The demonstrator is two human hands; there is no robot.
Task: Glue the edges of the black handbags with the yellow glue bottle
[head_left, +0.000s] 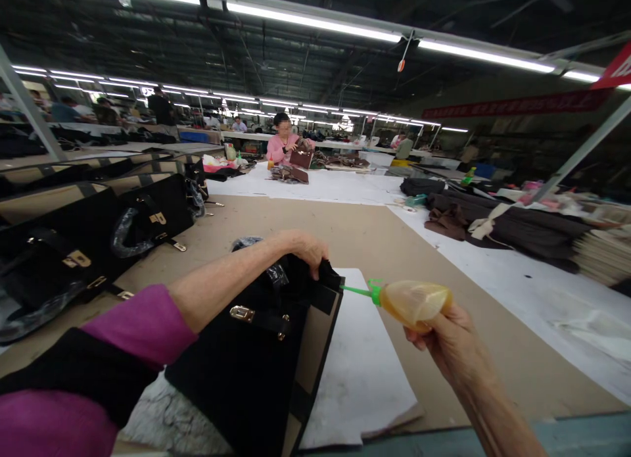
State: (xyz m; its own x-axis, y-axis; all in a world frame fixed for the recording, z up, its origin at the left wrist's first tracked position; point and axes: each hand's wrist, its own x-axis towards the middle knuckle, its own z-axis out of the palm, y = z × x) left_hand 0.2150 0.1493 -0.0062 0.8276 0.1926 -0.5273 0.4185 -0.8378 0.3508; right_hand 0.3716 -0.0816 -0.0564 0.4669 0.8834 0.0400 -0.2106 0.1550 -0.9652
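Note:
A black handbag (236, 371) with gold hardware and a beige inside edge lies in front of me on the table. My left hand (308, 250) reaches over it, its fingers closed on black material at the bag's far corner. From the right, my right hand (444, 332) grips a squeeze bottle (417, 302) of amber liquid, held on its side. The bottle's thin green nozzle points left, its tip at or very near the bag's edge by my left fingers. Part of the bag's top is hidden behind my left forearm.
Several similar black bags (142, 214) stand at the left. White paper (365, 371) lies beside the bag on brown board (355, 227). Dark folded fabric (503, 220) is stacked at the right. Across the table a person in pink (279, 151) handles a brown piece.

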